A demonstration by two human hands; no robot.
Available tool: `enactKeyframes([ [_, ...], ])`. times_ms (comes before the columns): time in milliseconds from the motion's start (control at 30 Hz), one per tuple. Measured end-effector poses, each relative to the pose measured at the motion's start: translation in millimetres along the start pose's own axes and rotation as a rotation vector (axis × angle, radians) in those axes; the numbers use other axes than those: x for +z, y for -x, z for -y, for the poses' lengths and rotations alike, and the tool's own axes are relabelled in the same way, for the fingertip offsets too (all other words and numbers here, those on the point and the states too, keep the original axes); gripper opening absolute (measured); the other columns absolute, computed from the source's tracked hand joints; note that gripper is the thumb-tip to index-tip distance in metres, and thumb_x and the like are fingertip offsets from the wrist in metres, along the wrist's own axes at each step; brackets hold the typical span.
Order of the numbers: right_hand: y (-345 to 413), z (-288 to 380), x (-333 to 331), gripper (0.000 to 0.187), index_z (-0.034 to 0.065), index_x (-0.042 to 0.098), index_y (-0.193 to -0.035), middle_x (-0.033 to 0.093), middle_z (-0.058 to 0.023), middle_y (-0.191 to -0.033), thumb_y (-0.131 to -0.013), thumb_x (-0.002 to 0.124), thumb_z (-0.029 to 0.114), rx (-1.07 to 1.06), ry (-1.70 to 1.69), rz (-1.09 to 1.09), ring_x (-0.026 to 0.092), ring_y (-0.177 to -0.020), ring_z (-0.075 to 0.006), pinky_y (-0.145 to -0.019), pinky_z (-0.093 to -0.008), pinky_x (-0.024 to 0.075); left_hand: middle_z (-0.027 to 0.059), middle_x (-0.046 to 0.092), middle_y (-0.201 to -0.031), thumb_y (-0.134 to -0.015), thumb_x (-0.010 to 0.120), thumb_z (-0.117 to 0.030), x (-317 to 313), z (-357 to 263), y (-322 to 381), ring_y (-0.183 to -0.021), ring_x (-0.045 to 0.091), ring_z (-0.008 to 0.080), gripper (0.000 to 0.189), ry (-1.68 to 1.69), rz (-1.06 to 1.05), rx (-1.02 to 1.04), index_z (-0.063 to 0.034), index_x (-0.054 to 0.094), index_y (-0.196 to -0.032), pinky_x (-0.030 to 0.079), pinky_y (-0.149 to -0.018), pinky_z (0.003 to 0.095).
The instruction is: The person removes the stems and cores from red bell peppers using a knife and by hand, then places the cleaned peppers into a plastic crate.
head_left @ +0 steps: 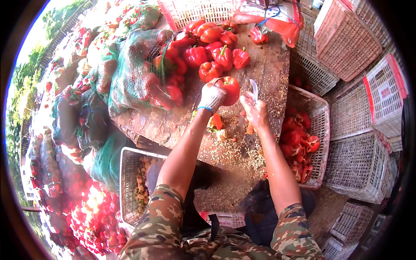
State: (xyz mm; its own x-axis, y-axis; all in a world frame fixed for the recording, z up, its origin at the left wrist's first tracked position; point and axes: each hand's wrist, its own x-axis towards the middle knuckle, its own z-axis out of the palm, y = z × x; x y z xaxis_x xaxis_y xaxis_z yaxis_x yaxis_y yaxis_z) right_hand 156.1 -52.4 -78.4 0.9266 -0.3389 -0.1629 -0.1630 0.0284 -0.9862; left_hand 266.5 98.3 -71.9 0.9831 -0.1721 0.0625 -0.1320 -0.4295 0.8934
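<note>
My left hand (pixel 213 94), in a pale knit glove with a blue cuff, grips a whole red bell pepper (pixel 230 91) above the wooden table (pixel 156 125). In my bare right hand (pixel 255 112) is a knife with a short curved blade (pixel 254 88) and a wooden handle (pixel 250 129); the blade points away from me, apart from the pepper. Beyond my left hand lies a pile of red bell peppers (pixel 209 48). Orange and pale pepper scraps (pixel 218 125) and many scattered seeds (pixel 248 152) lie between my forearms.
A green mesh sack (pixel 136 71) of peppers leans at the table's left. Cut red pepper pieces (pixel 297 146) fill part of a plastic crate (pixel 320 130) at right. Another crate (pixel 125 188) by my left leg holds cores and scraps (pixel 142 185). Stacked crates (pixel 354 165) stand farther right.
</note>
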Motion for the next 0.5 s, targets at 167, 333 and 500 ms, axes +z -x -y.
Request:
enactKeyframes([
  [167,74.8,46.7,-22.7,0.054,-0.0017,0.068,-0.099,0.064,-0.0054,-0.067,-0.103,0.05,0.049,-0.137,0.117,0.065,0.056,-0.049,-0.0108,-0.043,-0.0269,0.0427,0.0231,0.071,-0.095,-0.092,0.051,-0.013,-10.0,-37.3,42.4,-0.091,0.07,0.0383,0.024,0.013,-0.105,0.18,-0.005,0.069,-0.105,0.054,-0.08,0.0417],
  [333,121.7,56.8,-33.1,0.058,-0.0025,0.065,-0.078,0.06,-0.0086,-0.055,-0.107,0.044,0.044,-0.236,0.44,0.054,0.061,-0.046,-0.0188,-0.046,-0.0352,0.0449,0.0233,0.071,-0.093,-0.09,0.052,-0.014,-12.3,-86.0,103.0,-0.087,0.07,0.0391,0.027,-0.038,-0.105,0.269,-0.0043,0.07,-0.108,0.054,-0.075,0.0461],
  [500,185.6,21.6,-32.9,0.053,-0.0026,0.069,-0.087,0.064,-0.0055,-0.064,-0.106,0.047,0.042,-0.286,0.349,0.105,0.057,-0.048,-0.0127,-0.048,-0.0315,0.0451,0.0121,0.074,-0.093,-0.094,0.049,-0.004,-26.1,-98.8,133.6,-0.085,0.069,0.0176,0.029,0.23,-0.138,-0.166,0.004,0.068,-0.113,0.054,-0.077,0.0317],
])
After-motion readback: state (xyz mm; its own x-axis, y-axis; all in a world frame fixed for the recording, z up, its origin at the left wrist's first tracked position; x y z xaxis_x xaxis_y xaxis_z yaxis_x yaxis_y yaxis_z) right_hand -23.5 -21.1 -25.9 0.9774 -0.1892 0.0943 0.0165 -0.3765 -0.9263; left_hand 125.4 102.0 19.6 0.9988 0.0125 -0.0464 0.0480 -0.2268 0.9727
